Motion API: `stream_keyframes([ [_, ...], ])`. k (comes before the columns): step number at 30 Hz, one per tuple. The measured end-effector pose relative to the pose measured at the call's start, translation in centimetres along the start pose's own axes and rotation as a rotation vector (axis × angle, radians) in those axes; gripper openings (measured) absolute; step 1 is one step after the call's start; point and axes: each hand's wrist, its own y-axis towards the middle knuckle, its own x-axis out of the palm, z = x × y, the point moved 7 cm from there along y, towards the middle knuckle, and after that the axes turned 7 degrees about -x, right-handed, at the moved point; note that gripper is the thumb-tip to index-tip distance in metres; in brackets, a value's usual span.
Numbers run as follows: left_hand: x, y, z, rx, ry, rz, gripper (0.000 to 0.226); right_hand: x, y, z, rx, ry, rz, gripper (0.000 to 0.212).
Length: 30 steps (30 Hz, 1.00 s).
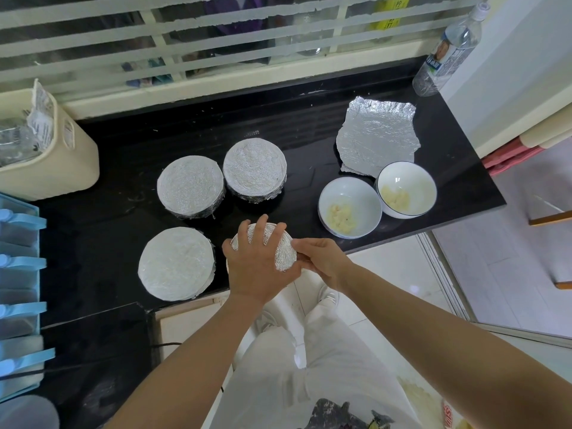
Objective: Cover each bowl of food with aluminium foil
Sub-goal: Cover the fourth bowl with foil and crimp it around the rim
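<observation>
As our left hand (253,264) lay spread on the foiled bowl (285,253), our right hand (322,261) pinched its rim; the next open bowl (363,193) sat just past those fingertips (296,243).

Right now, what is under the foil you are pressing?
Only a round bowl shape shows. The foil hides everything inside; the left hand presses its top, the right hand pinches its side.
</observation>
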Motion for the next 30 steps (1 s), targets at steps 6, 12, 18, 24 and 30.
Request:
stream_keyframes([
  [6, -0.1, 0.1, 0.0, -0.01, -0.004, -0.008, 0.078, 0.4, -0.1, 1.1, 0.037, 0.131, 0.001, 0.029],
  [12, 0.0, 0.1, 0.0, -0.019, -0.009, -0.014, 0.078, 0.7, -0.4, 1.0, -0.067, 0.014, -0.004, 0.03],
  [18, 0.0, 0.1, -0.1, -0.029, -0.011, -0.009, 0.08, 0.8, 0.4, 0.8, -0.097, -0.146, -0.05, 0.032],
  [24, -0.1, 0.3, -0.7, -0.248, -0.058, -0.095, 0.093, 1.4, 2.6, -1.3, -0.113, -0.323, -0.059, 0.03],
  [30, -0.5, -0.3, -0.7, -0.41, -0.199, -0.175, 0.111, 2.3, 4.5, -3.0, -0.096, -0.503, -0.153, 0.031],
])
